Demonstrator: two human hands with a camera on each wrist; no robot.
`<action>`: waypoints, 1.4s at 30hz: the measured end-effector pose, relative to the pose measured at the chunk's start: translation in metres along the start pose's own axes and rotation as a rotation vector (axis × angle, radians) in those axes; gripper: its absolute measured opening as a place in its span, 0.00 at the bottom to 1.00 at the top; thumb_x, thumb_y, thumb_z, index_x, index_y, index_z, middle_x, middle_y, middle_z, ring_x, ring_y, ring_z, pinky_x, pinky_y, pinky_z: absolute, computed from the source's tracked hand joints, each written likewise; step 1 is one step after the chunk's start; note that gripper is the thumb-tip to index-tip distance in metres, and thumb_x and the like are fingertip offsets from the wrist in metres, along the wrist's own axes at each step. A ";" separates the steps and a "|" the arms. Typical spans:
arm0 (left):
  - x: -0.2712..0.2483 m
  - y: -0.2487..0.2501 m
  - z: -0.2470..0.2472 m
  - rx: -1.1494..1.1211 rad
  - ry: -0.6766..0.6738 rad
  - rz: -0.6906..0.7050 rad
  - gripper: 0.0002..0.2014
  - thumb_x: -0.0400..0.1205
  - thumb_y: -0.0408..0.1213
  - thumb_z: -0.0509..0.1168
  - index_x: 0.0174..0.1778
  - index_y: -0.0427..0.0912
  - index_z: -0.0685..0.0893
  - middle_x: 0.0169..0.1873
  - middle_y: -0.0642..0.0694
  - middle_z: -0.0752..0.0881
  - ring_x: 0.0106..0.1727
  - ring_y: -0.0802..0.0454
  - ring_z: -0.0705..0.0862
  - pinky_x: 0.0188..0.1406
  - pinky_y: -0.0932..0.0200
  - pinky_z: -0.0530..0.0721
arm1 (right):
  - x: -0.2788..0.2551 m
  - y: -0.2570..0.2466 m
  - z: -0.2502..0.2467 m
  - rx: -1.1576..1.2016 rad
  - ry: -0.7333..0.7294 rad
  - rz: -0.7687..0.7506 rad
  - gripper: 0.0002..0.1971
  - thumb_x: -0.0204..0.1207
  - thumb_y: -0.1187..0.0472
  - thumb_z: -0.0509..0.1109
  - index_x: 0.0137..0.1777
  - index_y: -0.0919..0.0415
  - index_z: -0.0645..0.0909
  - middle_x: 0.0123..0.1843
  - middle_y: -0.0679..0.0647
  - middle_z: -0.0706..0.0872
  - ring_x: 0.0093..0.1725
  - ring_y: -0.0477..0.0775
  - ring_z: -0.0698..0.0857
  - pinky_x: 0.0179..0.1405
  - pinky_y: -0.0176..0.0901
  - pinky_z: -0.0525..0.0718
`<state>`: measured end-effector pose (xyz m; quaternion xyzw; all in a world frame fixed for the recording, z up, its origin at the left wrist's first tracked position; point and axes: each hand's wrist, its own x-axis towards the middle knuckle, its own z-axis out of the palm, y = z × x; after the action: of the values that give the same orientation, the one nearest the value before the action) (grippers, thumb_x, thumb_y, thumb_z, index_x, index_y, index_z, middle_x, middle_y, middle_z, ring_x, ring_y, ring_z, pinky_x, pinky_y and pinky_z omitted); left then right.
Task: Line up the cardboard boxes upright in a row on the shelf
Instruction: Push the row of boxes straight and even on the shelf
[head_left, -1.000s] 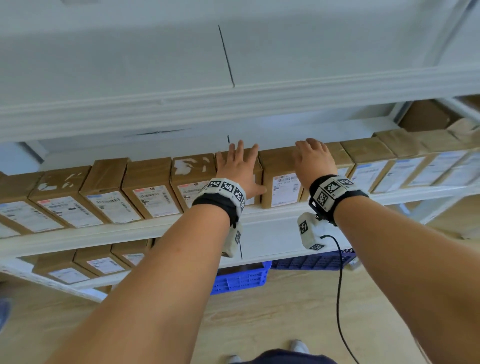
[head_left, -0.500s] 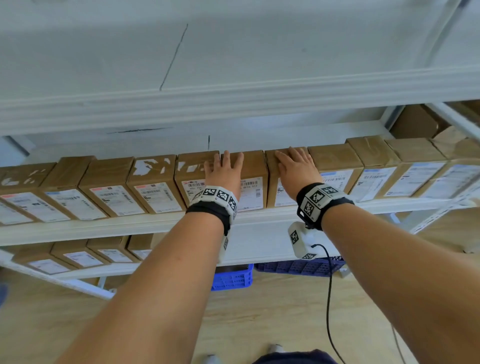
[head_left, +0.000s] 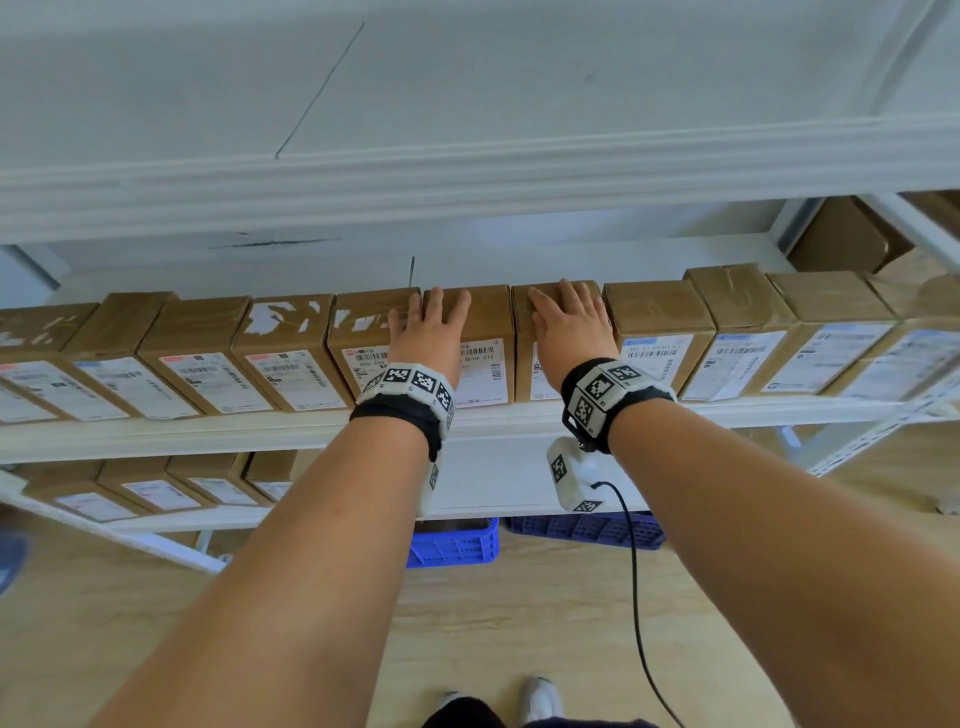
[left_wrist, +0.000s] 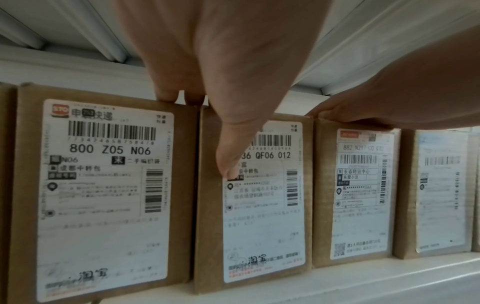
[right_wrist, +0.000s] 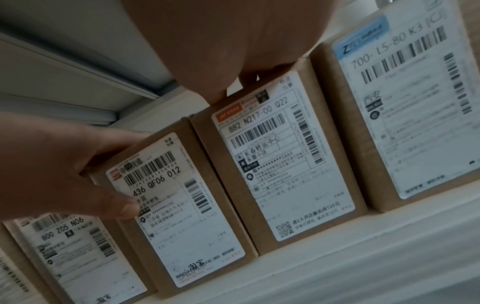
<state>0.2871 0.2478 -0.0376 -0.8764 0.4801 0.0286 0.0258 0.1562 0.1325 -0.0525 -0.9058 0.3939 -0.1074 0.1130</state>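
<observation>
Brown cardboard boxes with white shipping labels stand upright in a long row on the white shelf (head_left: 208, 431). My left hand (head_left: 428, 332) lies with straight fingers over the tops of the box marked 800 Z05 N06 (left_wrist: 103, 195) and the box marked 436 QF06 012 (left_wrist: 259, 216). Its thumb (left_wrist: 228, 156) presses on the front label of the 436 box. My right hand (head_left: 569, 327) lies flat on top of the neighbouring box marked 882 N217 (right_wrist: 285, 164). These three boxes stand side by side, close together.
The upper shelf board (head_left: 467, 171) hangs low over the box tops. Below, a lower shelf holds more boxes (head_left: 156, 493), and blue crates (head_left: 452, 545) sit on the wooden floor. A larger brown box (head_left: 841, 239) stands at the back right. A black cable (head_left: 636, 597) hangs from my right wrist.
A second ago one middle box stuck out in front of the row; it now stands flush with its neighbours. Both hands have settled flatter on the box tops.
</observation>
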 end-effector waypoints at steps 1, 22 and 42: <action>0.000 -0.001 0.000 -0.002 0.002 0.005 0.46 0.78 0.21 0.61 0.85 0.52 0.42 0.85 0.40 0.43 0.85 0.36 0.44 0.83 0.36 0.47 | 0.000 0.000 -0.001 0.005 -0.003 -0.001 0.23 0.88 0.51 0.44 0.82 0.45 0.58 0.86 0.58 0.53 0.85 0.60 0.48 0.85 0.53 0.43; 0.006 0.102 -0.019 -0.103 0.053 0.243 0.46 0.80 0.49 0.67 0.85 0.47 0.43 0.85 0.38 0.43 0.85 0.40 0.44 0.84 0.45 0.44 | -0.025 0.097 -0.057 0.046 0.110 0.149 0.22 0.85 0.64 0.54 0.78 0.54 0.68 0.84 0.61 0.60 0.84 0.61 0.56 0.84 0.56 0.53; 0.028 0.221 -0.001 -0.044 -0.019 0.074 0.41 0.84 0.46 0.63 0.85 0.53 0.42 0.85 0.42 0.41 0.85 0.37 0.40 0.80 0.29 0.41 | -0.013 0.214 -0.073 0.063 0.013 -0.038 0.22 0.88 0.56 0.48 0.80 0.52 0.65 0.84 0.56 0.59 0.85 0.58 0.54 0.83 0.53 0.56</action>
<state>0.1160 0.1053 -0.0422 -0.8580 0.5113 0.0482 0.0099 -0.0206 -0.0094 -0.0461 -0.9084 0.3737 -0.1281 0.1370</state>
